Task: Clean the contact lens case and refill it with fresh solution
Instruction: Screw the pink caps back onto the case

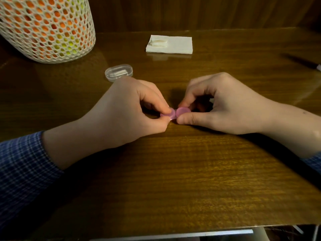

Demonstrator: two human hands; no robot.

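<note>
On wooden table [173, 171], pink lens case [175, 113], left hand [128, 110] and right hand [224, 105] fingers pinching each end

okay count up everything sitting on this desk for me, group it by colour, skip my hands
Pink: 1, the contact lens case, pinched by the left hand and right hand.
White: 2, the folded napkin and the mesh-covered container.
Clear: 1, the small plastic box.
Dark: 1, a pen-like item, blurred.
Total: 5.
</note>
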